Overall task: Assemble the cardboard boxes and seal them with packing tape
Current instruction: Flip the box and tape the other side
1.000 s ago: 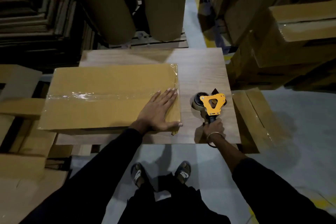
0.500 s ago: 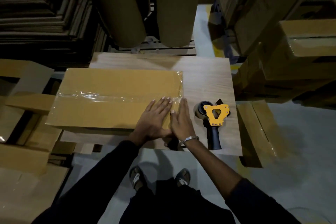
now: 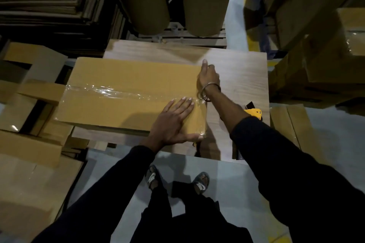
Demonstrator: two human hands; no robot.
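Lay flat on the bench, the cardboard box, long axis running from nine to three o'clock, clear tape along its centre seam. Pressed palm-down on the near right corner at five o'clock, the left hand, fingers straight and spread. Reached over the box's right end at two o'clock, the right hand, fingers curled at the edge; whether pinching the tape or only smoothing it could not be told. Sat mostly hidden beneath the right forearm at four o'clock, the yellow tape dispenser. Probably nearest for any pickup, the right hand.
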